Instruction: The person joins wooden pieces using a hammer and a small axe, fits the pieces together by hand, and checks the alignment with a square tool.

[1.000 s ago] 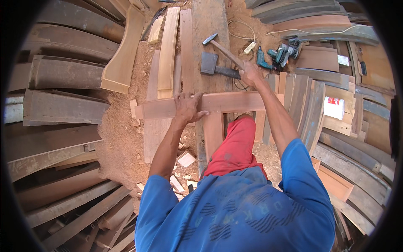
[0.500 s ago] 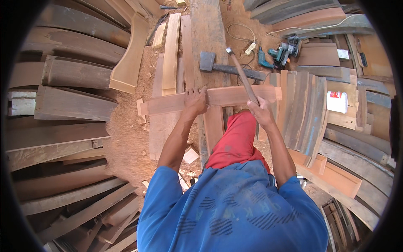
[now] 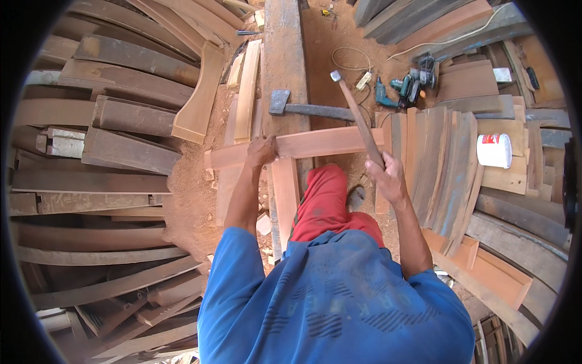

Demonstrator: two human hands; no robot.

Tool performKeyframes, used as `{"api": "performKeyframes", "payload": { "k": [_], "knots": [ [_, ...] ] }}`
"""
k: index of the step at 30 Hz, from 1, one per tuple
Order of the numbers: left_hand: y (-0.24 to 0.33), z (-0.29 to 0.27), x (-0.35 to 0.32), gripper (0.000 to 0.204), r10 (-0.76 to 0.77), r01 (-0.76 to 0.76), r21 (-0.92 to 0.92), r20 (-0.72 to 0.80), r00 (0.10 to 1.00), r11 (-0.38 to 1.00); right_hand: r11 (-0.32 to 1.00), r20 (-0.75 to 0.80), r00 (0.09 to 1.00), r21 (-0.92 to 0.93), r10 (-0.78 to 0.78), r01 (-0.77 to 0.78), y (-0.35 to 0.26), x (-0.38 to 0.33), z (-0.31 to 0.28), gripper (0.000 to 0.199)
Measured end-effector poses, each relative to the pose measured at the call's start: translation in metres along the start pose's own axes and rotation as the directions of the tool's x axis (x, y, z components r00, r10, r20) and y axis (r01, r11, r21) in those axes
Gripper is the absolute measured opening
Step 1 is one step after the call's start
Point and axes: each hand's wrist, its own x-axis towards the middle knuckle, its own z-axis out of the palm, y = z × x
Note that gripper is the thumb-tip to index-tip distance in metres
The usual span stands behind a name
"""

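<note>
My left hand (image 3: pixel 262 150) presses down on a reddish wooden plank (image 3: pixel 315 144) that lies crosswise over a second, upright plank (image 3: pixel 285 194). My right hand (image 3: pixel 386 174) grips the wooden handle of a hammer (image 3: pixel 357 115), raised so its metal head points up and away above the crosswise plank. My red-trousered knee (image 3: pixel 327 200) sits just below the planks.
An axe-like tool (image 3: pixel 303 109) rests on a thick beam (image 3: pixel 285 54) behind the plank. Power tools (image 3: pixel 406 85) and a cable lie on the dirt at upper right, a white bucket (image 3: pixel 494 150) to the right. Curved timber pieces are stacked on both sides.
My right hand drew the hammer back from far over the beam toward me and lifted it. The left hand stays on the crosswise plank.
</note>
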Motion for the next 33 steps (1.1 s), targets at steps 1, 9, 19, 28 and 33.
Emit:
{"api": "performKeyframes", "payload": {
  "k": [1, 9, 19, 28, 33],
  "knots": [
    [0.004, 0.0, -0.001, 0.074, 0.009, -0.009, -0.009, -0.002, 1.0, 1.0, 0.999, 0.01, 1.0, 0.048, 0.025, -0.025, 0.001, -0.008, -0.007, 0.03],
    [0.02, 0.015, -0.034, 0.082, 0.033, -0.037, -0.07, -0.063, 0.997, 0.997, 0.997, 0.118, 0.99, -0.009, 0.081, -0.081, 0.017, 0.021, -0.028, 0.03],
    [0.01, 0.043, -0.061, 0.051, -0.374, -0.181, -0.729, -0.528, 0.763, 0.66, 0.963, 0.325, 0.911, 0.002, 0.254, -0.269, 0.011, 0.15, 0.057, 0.027],
    [0.044, 0.094, -0.11, 0.045, -0.644, 0.507, -0.827, 0.253, 0.722, 0.244, 0.938, 0.213, 0.97, -0.345, 0.114, -0.034, 0.019, 0.235, 0.1, 0.033],
    [0.078, 0.099, -0.089, 0.043, -0.759, 0.456, -0.88, 0.205, 0.617, 0.133, 0.68, 0.229, 0.952, -0.667, -0.201, 0.304, 0.059, 0.316, 0.124, 0.035]
  ]
}}
